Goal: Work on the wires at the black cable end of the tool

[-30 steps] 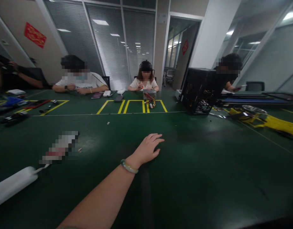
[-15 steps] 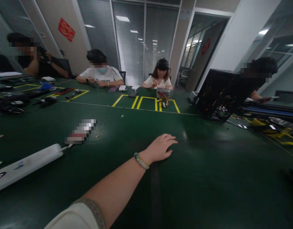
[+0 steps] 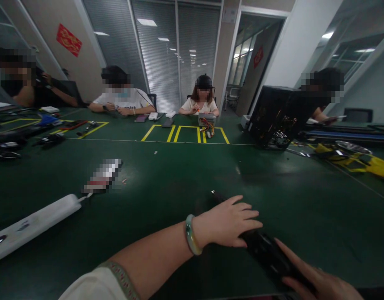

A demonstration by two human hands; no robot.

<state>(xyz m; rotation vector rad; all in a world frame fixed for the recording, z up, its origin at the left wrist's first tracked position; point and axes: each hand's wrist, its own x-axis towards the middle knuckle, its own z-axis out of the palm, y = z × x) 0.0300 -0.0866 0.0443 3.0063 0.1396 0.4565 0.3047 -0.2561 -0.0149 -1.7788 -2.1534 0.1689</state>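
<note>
Hiding pt. of blk device: hands

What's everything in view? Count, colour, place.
Table: 1, green, foreground
Tool: 1, black, lower right
Bar: 1, white, left
Blurred object: 1, greyish, beyond bar
Computer case: 1, black, right
Wired box: 1, grey, far centre
Fabric: some, yellow, right
Tape lines: several, yellow, far side
Small items: many, dark, left
Wall signs: 2, red, background
People: 4, pale or dark tops, background
Bangle: 1, green, lower centre
Left hand: 1, bare, over tool
Right hand: 1, bare, gripping tool
</note>
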